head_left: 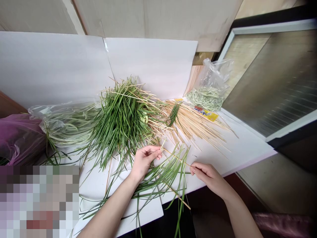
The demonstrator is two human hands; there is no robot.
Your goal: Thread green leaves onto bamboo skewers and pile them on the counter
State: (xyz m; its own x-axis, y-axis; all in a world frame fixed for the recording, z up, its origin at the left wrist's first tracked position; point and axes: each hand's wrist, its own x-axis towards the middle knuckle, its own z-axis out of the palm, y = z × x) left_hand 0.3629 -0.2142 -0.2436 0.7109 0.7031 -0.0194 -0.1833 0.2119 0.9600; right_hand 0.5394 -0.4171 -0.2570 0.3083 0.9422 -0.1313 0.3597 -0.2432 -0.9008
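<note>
i see a white desk (237,145) backed by upright white panels (151,66), with a pale, seamed wall (119,16) behind; at right stands a ribbed, translucent pane (277,79) in a light frame, above grey floor (277,185).

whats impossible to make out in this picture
Head view throughout:
Lower-left corner: covered by pixelation
Contents of purple plastic bag: left edge, cloudy film
Lowest tips of long green leaves: bottom edge
Ends of some thin wooden skewers: under leaves
Lettering on yellow printed label: too small
</note>
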